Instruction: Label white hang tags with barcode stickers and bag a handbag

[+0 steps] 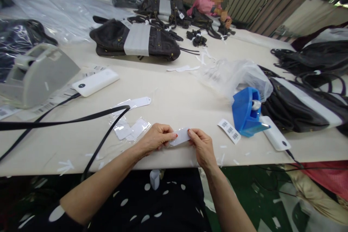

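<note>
Near the table's front edge, a small white tag [181,137] with what looks like a clear plastic sleeve is stretched between my two hands. My left hand [157,137] pinches its left end between thumb and fingers. Its right end is pinched by my right hand [201,145]. Just left of my left hand, several white cards [132,129] in clear plastic lie on the table, partly overlapping. A longer white tag [140,102] with a hole at one end lies behind them.
Black straps [114,109] cross the table at left, beside a grey tape dispenser [46,74] and a white power bank [96,81]. At right are a barcode label sheet [229,131], a blue tape dispenser [244,112] and dark handbags [296,105]. Another wrapped bag [160,41] lies farther back; a person [206,5] works across the table.
</note>
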`<state>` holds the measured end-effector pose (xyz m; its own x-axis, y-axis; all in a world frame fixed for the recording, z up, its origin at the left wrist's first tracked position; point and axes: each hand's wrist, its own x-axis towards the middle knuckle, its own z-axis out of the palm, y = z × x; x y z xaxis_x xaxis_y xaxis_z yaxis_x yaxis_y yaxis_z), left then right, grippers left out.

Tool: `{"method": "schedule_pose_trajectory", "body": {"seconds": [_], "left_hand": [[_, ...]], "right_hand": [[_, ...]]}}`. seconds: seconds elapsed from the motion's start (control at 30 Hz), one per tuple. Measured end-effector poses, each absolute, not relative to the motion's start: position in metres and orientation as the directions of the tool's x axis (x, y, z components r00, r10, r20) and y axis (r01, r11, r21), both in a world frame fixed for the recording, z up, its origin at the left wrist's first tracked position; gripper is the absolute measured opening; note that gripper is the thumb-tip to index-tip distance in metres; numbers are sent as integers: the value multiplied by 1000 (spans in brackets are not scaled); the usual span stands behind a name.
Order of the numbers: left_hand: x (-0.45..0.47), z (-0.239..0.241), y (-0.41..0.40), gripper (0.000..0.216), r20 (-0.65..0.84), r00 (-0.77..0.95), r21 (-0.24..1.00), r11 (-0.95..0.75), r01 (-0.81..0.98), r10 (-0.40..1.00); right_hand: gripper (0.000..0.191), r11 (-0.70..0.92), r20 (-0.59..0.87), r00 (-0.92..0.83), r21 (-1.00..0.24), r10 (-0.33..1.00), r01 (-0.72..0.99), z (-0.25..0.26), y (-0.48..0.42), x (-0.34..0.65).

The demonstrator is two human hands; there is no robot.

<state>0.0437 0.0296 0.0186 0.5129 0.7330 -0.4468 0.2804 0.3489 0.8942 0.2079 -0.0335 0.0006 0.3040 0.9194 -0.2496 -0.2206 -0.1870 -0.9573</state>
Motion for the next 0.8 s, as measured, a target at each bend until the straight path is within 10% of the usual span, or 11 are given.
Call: {"method": "schedule_pose_trajectory", "body": {"seconds": [0.23,0.5,0.67,0.8], "left_hand": [[51,16,46,25,-352,490,824,16,566,797],[63,19,50,18,-138,489,383,-409,828,861],[68,21,42,15,54,557,133,-558,819,829],[65,13,43,16,191,814,53,-833,550,549]], "right_hand": [[29,-235,-277,421,-960,864,-151,-11,-31,226],[30,-281,-103,494,-911,864,303,-12,-33,238],[30,-313,-64,497,-844,865,436,-12,-32,238],[30,-307,-34,470,-797,882,520,-11,-33,238]]}}
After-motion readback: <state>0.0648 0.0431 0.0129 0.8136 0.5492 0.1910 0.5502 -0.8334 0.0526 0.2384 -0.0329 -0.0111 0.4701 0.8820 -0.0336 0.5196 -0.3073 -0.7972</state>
